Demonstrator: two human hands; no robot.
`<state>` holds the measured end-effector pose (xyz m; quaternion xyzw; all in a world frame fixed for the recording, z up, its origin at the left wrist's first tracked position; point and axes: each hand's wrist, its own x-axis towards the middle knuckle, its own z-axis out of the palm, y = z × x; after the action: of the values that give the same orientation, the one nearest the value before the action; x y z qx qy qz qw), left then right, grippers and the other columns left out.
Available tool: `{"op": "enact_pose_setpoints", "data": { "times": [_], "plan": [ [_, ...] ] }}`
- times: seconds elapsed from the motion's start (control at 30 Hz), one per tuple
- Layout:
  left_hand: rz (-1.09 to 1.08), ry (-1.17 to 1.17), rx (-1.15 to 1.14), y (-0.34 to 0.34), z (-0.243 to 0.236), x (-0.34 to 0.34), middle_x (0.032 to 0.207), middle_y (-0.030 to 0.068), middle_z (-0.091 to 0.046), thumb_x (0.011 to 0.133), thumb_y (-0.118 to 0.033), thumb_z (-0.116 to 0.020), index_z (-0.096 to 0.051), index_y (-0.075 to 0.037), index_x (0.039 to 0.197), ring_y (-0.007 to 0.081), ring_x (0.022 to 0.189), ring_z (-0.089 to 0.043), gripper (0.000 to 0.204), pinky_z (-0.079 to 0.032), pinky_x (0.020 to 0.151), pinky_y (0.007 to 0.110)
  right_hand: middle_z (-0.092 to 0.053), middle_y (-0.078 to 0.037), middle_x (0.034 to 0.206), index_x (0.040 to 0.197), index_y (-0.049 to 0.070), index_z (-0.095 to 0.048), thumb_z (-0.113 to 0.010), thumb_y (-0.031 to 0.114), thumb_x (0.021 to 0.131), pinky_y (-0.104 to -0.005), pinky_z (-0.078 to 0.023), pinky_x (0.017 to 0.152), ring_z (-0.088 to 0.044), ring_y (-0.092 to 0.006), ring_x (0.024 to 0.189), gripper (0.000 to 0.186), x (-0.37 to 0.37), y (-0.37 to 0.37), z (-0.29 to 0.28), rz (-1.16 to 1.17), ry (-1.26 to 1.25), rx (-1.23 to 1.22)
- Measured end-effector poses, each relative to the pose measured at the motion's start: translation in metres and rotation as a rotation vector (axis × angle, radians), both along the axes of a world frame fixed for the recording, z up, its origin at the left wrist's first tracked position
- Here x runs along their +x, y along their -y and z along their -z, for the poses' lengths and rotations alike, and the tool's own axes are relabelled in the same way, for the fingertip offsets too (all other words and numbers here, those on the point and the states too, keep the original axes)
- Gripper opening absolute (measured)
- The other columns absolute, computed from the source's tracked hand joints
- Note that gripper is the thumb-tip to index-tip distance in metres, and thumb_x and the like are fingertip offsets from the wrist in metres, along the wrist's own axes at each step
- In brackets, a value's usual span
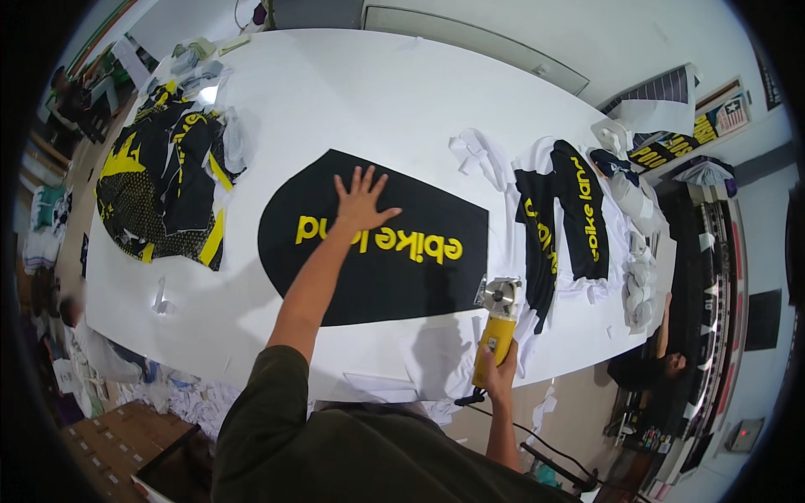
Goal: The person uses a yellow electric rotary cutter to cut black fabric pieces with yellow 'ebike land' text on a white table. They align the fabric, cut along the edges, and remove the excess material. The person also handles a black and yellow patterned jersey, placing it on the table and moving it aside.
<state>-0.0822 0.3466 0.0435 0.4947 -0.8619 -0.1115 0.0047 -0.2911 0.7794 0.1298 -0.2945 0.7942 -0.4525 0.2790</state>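
Black round-ended cloth (381, 275) under left hand (362, 204)

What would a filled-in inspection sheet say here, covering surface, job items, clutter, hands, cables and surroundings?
Surface: large white table, partly covered by fabric.
Job items: black panel, lying flat; yellow cutter beside its lower right corner.
Clutter: black-and-yellow fabric pile, left; white scraps heaped beyond the table, lower left.
Hands: left hand spread on the panel; right hand gripping the cutter.
Cables: black cord below the cutter, lower right.
Surroundings: cardboard boxes, lower left; another person, right.
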Motion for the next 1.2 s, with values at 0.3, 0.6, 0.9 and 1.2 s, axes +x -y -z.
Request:
{"op": "enact_pose_setpoints", "data": {
  "times": [0.3,0.6,0.9,1.2],
  "plan": [
    [-0.205,0.043,0.031,-0.014,-0.017,0.132,0.174,0.0181,-0.001,0.074,-0.094,-0.053,-0.014,-0.018,0.168,0.0436,0.160,0.002,0.127,0.002,0.118,0.077,-0.069,-0.024,0.106,0.136,-0.007,-0.046,-0.070,0.016,0.092,-0.0407,-0.056,0.086,-0.071,-0.0308,0.096,0.055,0.022,0.020,-0.020,-0.075,-0.039,0.112],
    [-0.090,0.192,0.344,-0.097,-0.035,0.228,0.174,0.0155,0.010,0.049,-0.078,-0.088,-0.005,-0.029,0.169,0.0460,0.159,0.009,0.153,-0.005,0.115,0.081,-0.064,-0.038,0.114,0.140,-0.010,-0.040,-0.069,0.023,0.092,-0.0542,-0.053,0.089,-0.064,-0.0556,0.105,0.065,0.038,0.046,-0.013,-0.357,-0.366,0.312],
    [-0.099,0.190,0.331,-0.104,-0.031,0.239,0.175,0.0124,0.008,0.046,-0.074,-0.090,-0.006,-0.034,0.168,0.0454,0.159,0.008,0.153,-0.004,0.116,0.081,-0.061,-0.033,0.119,0.139,-0.006,-0.038,-0.068,0.025,0.093,-0.0570,-0.053,0.085,-0.064,-0.0531,0.102,0.063,0.052,0.049,0.009,-0.441,-0.426,0.310],
    [-0.117,0.181,0.340,-0.105,-0.032,0.240,0.175,0.0113,0.007,0.046,-0.072,-0.092,-0.007,-0.037,0.167,0.0419,0.160,0.009,0.153,-0.002,0.119,0.078,-0.063,-0.039,0.109,0.134,-0.012,-0.038,-0.069,0.023,0.092,-0.0579,-0.053,0.083,-0.064,-0.0567,0.097,0.063,0.052,0.089,0.003,-0.475,-0.459,0.303]
  ]
}}
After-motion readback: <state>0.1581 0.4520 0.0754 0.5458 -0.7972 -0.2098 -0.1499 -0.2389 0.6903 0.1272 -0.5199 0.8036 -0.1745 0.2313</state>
